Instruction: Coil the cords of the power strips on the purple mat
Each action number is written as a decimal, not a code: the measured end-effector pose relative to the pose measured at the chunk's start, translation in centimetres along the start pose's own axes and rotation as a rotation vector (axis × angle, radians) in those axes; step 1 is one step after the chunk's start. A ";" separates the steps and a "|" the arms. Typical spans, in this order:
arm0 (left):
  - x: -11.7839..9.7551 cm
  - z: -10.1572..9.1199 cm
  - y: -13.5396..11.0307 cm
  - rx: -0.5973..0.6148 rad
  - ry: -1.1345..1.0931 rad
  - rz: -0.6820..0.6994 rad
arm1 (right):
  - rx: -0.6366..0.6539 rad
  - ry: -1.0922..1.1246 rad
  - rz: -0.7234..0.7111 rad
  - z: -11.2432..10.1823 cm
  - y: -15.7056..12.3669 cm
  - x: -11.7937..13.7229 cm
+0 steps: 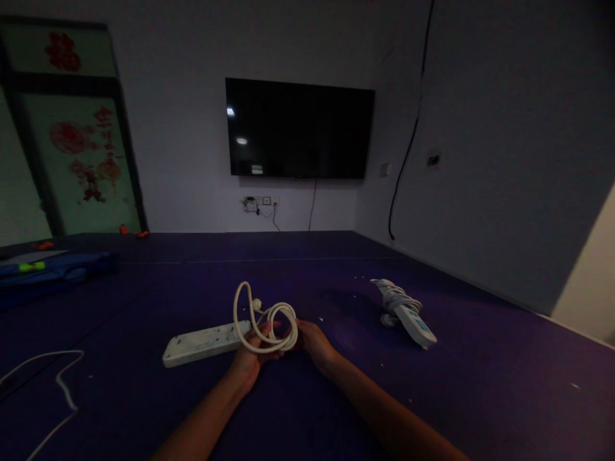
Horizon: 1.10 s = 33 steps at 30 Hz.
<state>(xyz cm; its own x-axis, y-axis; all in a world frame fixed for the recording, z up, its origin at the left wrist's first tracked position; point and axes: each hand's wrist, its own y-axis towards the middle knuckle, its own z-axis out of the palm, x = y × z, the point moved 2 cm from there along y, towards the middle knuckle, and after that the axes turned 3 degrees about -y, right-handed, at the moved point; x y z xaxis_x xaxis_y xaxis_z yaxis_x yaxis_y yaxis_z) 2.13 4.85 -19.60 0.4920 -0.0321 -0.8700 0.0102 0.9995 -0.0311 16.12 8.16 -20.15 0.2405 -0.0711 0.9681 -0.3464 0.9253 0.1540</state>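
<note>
A white power strip lies on the purple surface, its right end just behind my left hand. Its white cord is gathered in loops between my two hands, with one taller loop standing up on the left. My left hand is closed around the lower left of the loops. On the right side of the coil, my right hand grips the cord, its fingers partly hidden behind the loops. The cord's round plug appears just behind the coil.
A second power strip, wrapped in its own cord, lies to the right. A loose white cable runs at the lower left. Blue cloth lies at the far left. A television hangs on the far wall.
</note>
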 end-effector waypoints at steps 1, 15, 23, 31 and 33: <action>-0.1 0.0 0.0 -0.001 0.001 -0.004 | -0.010 0.012 0.002 0.0 0.0 -0.1; -1.2 -0.1 0.1 0.041 -0.021 -0.071 | -0.189 0.032 0.053 -1.2 0.7 -0.8; -1.0 -0.5 0.5 -0.029 -0.071 -0.009 | -0.121 0.040 0.084 -1.5 0.7 -0.4; -1.5 -1.0 1.1 -0.119 -0.128 0.117 | 0.053 -0.097 0.104 -0.8 0.1 -0.3; -1.2 -1.0 1.2 -0.098 -0.112 0.090 | 0.049 -0.102 0.090 -0.7 0.2 -0.4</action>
<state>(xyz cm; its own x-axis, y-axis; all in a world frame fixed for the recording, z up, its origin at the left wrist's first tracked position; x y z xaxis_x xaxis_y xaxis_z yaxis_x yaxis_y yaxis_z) 0.69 6.06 -19.04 0.5810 0.0638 -0.8114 -0.1203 0.9927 -0.0081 16.56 8.61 -20.67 0.1136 -0.0280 0.9931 -0.4074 0.9104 0.0723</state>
